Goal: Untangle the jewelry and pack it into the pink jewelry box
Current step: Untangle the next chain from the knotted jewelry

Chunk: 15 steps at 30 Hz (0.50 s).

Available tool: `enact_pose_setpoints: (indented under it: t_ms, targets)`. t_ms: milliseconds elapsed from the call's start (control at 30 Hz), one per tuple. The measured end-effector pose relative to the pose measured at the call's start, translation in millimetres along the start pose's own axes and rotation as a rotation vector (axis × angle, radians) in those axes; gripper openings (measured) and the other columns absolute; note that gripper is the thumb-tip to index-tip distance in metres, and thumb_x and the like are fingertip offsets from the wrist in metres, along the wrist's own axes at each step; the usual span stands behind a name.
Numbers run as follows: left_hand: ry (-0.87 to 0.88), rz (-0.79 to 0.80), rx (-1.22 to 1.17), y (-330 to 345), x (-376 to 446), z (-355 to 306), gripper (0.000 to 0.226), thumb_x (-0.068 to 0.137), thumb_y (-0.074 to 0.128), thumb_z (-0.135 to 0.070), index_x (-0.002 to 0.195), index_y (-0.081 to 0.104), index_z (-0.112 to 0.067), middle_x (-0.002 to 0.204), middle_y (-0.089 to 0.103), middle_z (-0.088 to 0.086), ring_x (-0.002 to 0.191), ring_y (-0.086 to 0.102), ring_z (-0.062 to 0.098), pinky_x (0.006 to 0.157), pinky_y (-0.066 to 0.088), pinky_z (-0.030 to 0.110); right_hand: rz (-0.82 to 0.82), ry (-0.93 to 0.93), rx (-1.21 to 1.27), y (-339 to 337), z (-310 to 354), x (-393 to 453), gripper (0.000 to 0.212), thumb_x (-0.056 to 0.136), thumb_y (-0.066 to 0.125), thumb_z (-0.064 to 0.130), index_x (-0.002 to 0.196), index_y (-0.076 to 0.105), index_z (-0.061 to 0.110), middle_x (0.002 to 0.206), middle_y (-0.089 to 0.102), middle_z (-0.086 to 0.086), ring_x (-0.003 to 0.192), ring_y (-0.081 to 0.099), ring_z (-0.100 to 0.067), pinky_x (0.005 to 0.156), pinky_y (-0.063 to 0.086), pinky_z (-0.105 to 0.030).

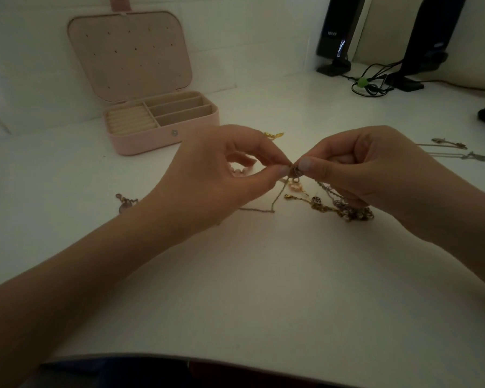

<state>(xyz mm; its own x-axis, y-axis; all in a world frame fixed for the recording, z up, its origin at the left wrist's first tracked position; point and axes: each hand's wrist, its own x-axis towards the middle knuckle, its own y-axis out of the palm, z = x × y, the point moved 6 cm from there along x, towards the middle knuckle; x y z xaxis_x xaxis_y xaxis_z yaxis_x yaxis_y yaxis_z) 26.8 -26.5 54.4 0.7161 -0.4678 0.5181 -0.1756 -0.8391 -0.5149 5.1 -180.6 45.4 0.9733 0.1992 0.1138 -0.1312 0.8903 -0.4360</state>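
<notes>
At the frame's centre the left hand (221, 175) and right hand (356, 166) are both pinching a small tangled charm (294, 171), while the pink jewelry box (163, 135) is sitting open at upper left.

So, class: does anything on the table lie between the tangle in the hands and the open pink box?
Nothing visible blocks it. The tangled jewelry is pinched by the left hand and right hand; bare table separates them from the open pink jewelry box.

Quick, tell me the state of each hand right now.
Left hand: grip closed, pinching the small clasp of the tangled chain.
Right hand: grip closed, pinching the same clasp from the other side.
</notes>
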Motion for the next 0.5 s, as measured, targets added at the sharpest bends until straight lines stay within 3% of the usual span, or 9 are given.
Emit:
enact_pose_setpoints:
  t_ms: [200, 500]
  targets:
    - [0.065, -0.025, 0.071, 0.2, -0.8, -3.7, 0.012, 0.080, 0.074, -0.016, 0.087, 0.074, -0.025, 0.083, 0.071, -0.015, 0.079, 0.064, 0.001, 0.073, 0.046, 0.012, -0.007, 0.010, -0.012, 2.1, -2.6, 0.5, 0.043, 0.053, 0.064, 0.058, 0.074, 0.077, 0.024, 0.041, 0.035, 0.004, 0.045, 0.023, -0.014, 0.046, 0.021, -0.025]
    - [0.146, -0.060, 0.197, 0.8, -1.1, -8.3, 0.009, 0.081, 0.070, -0.018, 0.083, 0.069, -0.027, 0.078, 0.066, -0.017, 0.072, 0.060, 0.003, 0.066, 0.047, 0.015, 0.042, 0.108, 0.099, 10.9, -8.7, -1.0, 0.034, 0.065, 0.062, 0.052, 0.076, 0.077, 0.023, 0.044, 0.030, 0.004, 0.044, 0.022, -0.014, 0.041, 0.023, -0.023]
